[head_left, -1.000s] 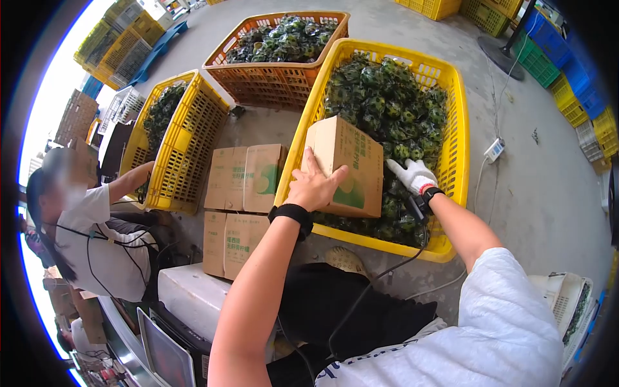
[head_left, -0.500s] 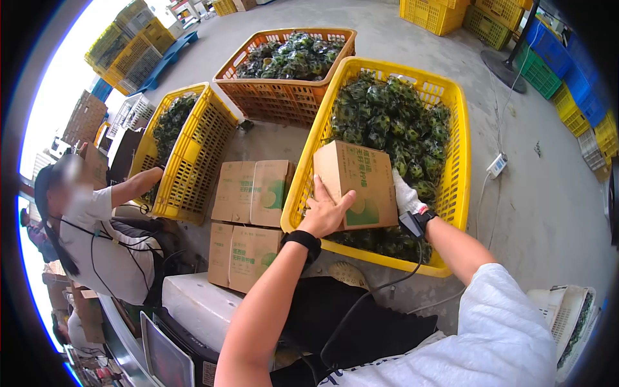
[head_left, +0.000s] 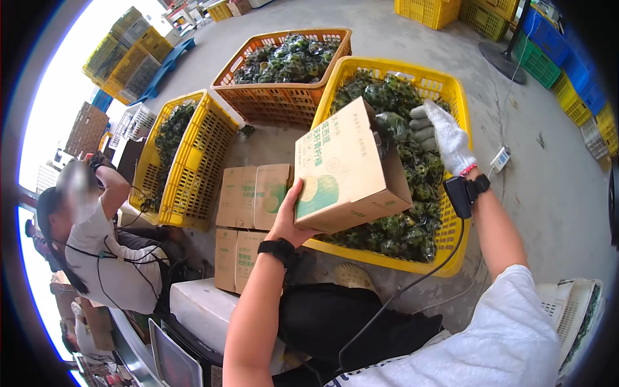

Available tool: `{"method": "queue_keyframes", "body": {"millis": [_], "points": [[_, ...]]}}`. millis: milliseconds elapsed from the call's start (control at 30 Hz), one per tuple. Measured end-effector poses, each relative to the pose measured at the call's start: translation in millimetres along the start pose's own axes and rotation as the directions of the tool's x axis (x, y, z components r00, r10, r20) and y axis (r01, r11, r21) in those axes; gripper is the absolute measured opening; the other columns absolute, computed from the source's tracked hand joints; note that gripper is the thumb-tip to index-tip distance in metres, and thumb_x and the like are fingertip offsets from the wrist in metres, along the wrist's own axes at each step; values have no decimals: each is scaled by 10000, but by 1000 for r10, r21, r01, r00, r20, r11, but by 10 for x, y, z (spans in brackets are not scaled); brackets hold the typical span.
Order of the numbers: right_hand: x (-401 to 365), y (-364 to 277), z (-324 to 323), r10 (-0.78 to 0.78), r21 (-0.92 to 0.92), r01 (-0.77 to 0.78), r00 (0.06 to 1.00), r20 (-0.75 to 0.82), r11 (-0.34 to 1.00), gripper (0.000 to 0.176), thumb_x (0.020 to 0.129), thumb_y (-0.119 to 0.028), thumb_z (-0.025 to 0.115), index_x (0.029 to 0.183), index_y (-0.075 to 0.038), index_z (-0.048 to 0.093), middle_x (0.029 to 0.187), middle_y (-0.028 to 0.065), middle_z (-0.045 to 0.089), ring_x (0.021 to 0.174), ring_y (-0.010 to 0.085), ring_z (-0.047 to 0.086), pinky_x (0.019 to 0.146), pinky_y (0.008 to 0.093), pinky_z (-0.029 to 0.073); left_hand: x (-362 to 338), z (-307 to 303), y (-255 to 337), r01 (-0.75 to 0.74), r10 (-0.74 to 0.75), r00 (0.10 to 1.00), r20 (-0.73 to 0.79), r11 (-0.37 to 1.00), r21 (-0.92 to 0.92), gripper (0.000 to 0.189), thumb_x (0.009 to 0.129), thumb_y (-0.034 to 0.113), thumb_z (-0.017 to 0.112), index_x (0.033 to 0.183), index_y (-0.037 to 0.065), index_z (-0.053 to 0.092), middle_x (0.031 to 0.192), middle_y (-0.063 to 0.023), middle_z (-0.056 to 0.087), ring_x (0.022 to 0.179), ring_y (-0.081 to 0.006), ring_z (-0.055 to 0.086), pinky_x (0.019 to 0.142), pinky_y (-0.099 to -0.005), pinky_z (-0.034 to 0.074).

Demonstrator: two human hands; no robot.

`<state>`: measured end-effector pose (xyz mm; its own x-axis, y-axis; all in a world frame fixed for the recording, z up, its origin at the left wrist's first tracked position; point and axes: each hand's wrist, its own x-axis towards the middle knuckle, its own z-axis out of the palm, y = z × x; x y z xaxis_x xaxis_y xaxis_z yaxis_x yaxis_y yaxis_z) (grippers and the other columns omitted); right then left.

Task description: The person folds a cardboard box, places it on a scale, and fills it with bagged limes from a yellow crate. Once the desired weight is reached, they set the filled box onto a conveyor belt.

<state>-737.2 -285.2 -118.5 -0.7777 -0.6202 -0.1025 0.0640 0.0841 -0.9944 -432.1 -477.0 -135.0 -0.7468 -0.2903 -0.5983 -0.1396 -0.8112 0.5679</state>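
Floor: grey (head_left: 522, 245), bearing the yellow crate (head_left: 387, 263) near the knees; an orange crate (head_left: 274, 100) just beyond it.
Yellow crate: holds many bagged green packs (head_left: 409, 238); a wide bed to work over, so the box is best kept inside its rim.
Box (head_left: 351, 164): tilted above the packs, printed face up, open end towards the right hand; a steady tilt should keep what sits at that end under control.
Left hand (head_left: 289, 222): gripping the box's near lower corner, thumb on the printed face, fingers mostly hidden; forearm reaches up and forward; a firm hold there should stop the box twisting.
Right hand (head_left: 445, 132): gloved, raised, fingers loosely curled, not closed; elbow bent, best kept clear of the flap edges.
Pack (head_left: 392, 126): at the open end, near the gloved fingers; contact with them cannot be told.
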Motion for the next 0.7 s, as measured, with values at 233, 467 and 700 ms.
{"method": "queue_keyframes", "body": {"millis": [233, 467, 700], "points": [[179, 986, 395, 392, -929, -213, 916, -83, 302, 1192, 657, -880, 658, 1614, -298, 250, 1594, 278, 303, 1487, 433, 281, 1166, 529, 307, -90, -492, 58, -144, 250, 941, 226, 905, -400, 809, 970, 620, 403, 1539, 47, 370, 1531, -264, 421, 1301, -443, 520, 1057, -652, 423], [-287, 969, 813, 312, -983, 171, 932, 183, 66, 995, 609, -744, 783, 1428, -220, 573, 1385, 225, 494, 1323, 393, 437, 1067, 525, 390, -226, -585, 72, -236, 375, 884, 278, 873, -426, 689, 985, 614, 405, 1433, 105, 529, 1439, -146, 569, 1309, -398, 527, 1085, -622, 403], [147, 1113, 663, 485, -973, 200, 843, 232, 117, 1136, 593, -731, 800, 1534, -209, 435, 1476, 207, 521, 1339, 388, 524, 1086, 537, 440, -744, -816, 351, -488, 519, 854, 22, 816, -310, 515, 1021, 520, 511, 1286, 99, 643, 1100, -105, 728, 901, -248, 697, 833, -388, 587]]}}
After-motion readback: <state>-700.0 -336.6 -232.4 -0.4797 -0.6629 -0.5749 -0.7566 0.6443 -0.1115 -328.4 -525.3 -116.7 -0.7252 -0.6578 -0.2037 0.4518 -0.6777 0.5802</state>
